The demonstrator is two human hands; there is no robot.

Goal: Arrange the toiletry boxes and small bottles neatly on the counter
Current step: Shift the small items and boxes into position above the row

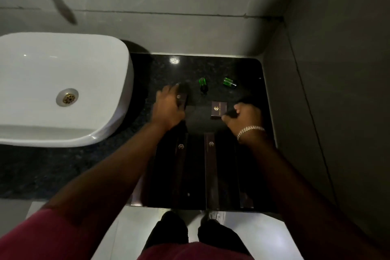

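Note:
On the dark granite counter [211, 65] my left hand [168, 105] grips a small dark box [182, 99] with a gold logo. My right hand [245, 118] is closed around a dark object [232, 113], right next to a small brown box [219, 109] lying flat. Two green bottles lie behind: one [202, 83] near the middle, another [229, 82] tilted further right. Two long brown boxes [181, 160] [211, 167] lie lengthwise toward the front edge, and a third [245, 198] is partly hidden under my right arm.
A white basin [63, 82] with a brass drain stands at the left. Grey tiled walls [316, 91] close the back and right side. A metal spout [61, 4] hangs above the basin. The counter's front edge [190, 208] lies above a pale floor.

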